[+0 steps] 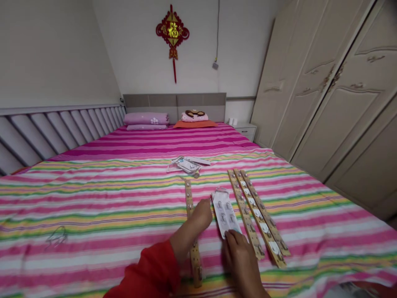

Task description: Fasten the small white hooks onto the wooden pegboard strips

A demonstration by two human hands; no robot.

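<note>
Between my hands is a white card (226, 210) with several small metal pieces under clear bubbles, tilted a little over the bedspread. My right hand (240, 258) grips its lower edge between thumb and fingers. My left hand (201, 214) is closed beside the card's upper left side; a thin bit shows at its fingertips, too small to name. Beneath my left wrist lies a narrow wooden strip (194, 260) with metal fittings along it, partly hidden by the arm. To the right lie three similar strips, the middle strip (258, 213) also carrying white round pieces.
Farther up the striped bedspread (102, 211) lies a small pile of packaging (187, 164). A thin clear loop (57, 236) rests at the left. Folded bedding (146, 119) sits by the headboard (155, 100). A railing (62, 132) borders the left side; a wardrobe (335, 116) stands at the right.
</note>
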